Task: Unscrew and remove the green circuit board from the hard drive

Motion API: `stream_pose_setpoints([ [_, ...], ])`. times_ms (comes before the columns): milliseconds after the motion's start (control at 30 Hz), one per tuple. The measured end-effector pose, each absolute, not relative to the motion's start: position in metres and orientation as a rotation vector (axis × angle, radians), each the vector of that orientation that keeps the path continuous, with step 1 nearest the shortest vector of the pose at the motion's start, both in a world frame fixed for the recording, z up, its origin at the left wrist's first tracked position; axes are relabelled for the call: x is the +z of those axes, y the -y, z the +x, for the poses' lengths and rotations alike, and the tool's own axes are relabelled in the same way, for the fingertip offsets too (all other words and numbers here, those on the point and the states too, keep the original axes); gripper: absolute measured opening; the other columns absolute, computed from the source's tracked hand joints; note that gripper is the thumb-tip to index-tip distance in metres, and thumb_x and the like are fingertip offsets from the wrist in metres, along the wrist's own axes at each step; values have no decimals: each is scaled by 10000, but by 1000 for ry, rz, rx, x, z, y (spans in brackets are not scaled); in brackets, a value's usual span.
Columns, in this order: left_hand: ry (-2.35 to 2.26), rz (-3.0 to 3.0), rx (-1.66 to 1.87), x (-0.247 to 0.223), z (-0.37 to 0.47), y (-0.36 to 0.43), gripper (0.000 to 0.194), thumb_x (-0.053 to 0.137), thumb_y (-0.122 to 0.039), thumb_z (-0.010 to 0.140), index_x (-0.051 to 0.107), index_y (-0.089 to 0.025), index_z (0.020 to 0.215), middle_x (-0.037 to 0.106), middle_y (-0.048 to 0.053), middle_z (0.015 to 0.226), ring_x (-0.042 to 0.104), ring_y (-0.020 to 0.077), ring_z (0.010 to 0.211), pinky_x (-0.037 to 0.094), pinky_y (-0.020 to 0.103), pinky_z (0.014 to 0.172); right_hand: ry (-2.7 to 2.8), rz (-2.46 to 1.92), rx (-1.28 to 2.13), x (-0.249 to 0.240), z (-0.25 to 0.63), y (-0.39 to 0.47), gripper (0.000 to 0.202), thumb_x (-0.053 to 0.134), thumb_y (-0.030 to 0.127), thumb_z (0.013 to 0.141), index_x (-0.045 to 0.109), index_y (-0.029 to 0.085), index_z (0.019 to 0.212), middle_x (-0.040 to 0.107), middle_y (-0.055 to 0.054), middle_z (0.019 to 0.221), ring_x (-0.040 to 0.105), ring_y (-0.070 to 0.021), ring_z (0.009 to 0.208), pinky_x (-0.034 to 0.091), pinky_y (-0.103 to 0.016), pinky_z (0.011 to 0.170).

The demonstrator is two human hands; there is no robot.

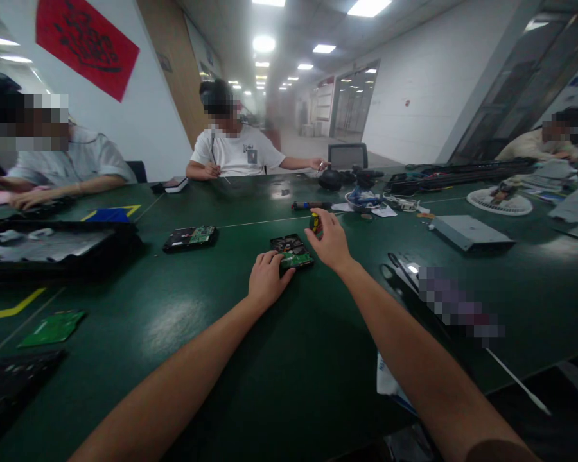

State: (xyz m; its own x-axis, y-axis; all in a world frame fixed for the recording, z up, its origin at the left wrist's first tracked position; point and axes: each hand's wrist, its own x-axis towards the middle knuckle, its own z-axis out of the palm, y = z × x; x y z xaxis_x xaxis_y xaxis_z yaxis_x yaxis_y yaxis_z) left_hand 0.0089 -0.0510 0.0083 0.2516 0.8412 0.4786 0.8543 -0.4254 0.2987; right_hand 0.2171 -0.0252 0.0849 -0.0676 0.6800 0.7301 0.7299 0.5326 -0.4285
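A hard drive (296, 258), its green circuit board facing up, lies on the dark green table in front of me. My left hand (268, 279) is closed on its near left side, the fingers over the edge and the thumb along the front. Just right of the drive, my right hand (332, 240) is raised a little, its fingers curled round a small black-and-yellow tool (315, 221). The palm and fingers hide most of that tool, so its exact kind does not show. Further left sits a second hard drive (191, 238).
Left stands a big black tray (125, 247); nearer are a green circuit board (52, 328) and a black panel (19, 391). A grey metal box (472, 232), a white fan part (498, 200) and a phone-like object (457, 301) lie right. Several people sit around the table.
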Motion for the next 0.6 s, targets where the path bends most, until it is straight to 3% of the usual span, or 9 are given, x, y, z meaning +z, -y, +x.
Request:
stream_pose_setpoints([
  [167,1696,-2481,-968,13,9,55,468,695,-468,877,647,-202,1259,625,137,1328,510,346,1277,435,494,1116,1750,-1142,-85,92,218,28,540,618,227,892,462,286,1405,592,-111,1284,617,-303,1126,550,-508,956],
  [267,1674,-2460,-1241,29,12,64,481,693,-449,884,621,-191,1283,624,145,1330,510,340,1294,419,499,1129,1609,-1088,-123,108,219,33,436,626,241,893,501,268,1309,598,-113,1276,619,-286,1110,574,-459,889],
  [367,1655,-2467,-1755,56,21,76,345,602,-487,951,668,-217,1153,676,117,1218,582,298,1212,464,466,1075,1504,-1055,-94,128,210,45,255,647,247,885,531,248,1113,651,-75,1105,649,-241,1004,570,-420,878],
  [500,1738,-2656,-2782,98,33,84,581,428,-687,975,698,-173,999,719,111,947,685,238,860,568,376,750,1774,-1003,12,152,181,67,225,711,242,838,533,265,973,676,-7,945,657,-203,859,563,-382,811],
  [600,1687,-2363,-3372,123,29,80,476,533,-620,961,693,-172,946,712,86,882,688,200,807,566,318,691,1944,-941,-7,165,158,78,191,672,183,833,534,268,933,679,-7,961,654,-207,919,548,-375,840],
])
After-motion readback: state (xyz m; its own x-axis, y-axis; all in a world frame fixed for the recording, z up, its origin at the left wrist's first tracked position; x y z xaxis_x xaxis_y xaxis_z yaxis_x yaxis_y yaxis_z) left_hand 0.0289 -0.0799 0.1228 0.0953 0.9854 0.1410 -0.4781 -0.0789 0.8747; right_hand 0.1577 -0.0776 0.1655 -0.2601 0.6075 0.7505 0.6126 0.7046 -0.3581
